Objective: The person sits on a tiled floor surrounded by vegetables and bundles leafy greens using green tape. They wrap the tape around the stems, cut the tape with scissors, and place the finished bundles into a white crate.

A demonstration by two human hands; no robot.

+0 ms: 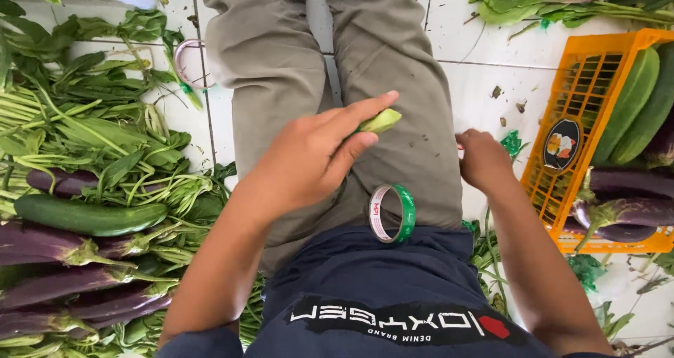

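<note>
Pale green vegetable piece (380, 121) pinched between thumb and fingers of left hand (309, 158), held above right thigh of grey-olive trousers (281, 70). Left hand closed on that piece, index finger stretched along its top, thumb underneath. Only tip of the piece visible past the fingers; rest hidden, kind of vegetable not clear.

Green tape roll (392, 213) standing on edge in lap, just below left hand, touching trousers and dark blue shirt hem (365, 288). White-and-red inner face of roll turned toward camera.

Right hand (482, 160) curled into loose fist beside right thigh, over white tiled floor (484, 91). Fingers folded under, contents hidden; cannot tell if holding anything. Small scrap of green tape (514, 144) just right of it on floor.

Orange plastic crate (562, 189) further right, lying near right hand, holding long green cucumbers (632, 98) and purple eggplants (625, 207). Round dark sticker on crate wall facing the hand.

Leafy greens (562, 0) with long stems on floor at top right, well apart from both hands.

Left side of floor: big heap of leafy greens and stems (105, 126), one dark green cucumber (84, 216) lying across it, several long purple eggplants (63, 281) stacked below, one more eggplant (60, 182) above cucumber. Second tape roll (188, 63), pinkish, on floor beside left thigh near top of greens heap.
</note>
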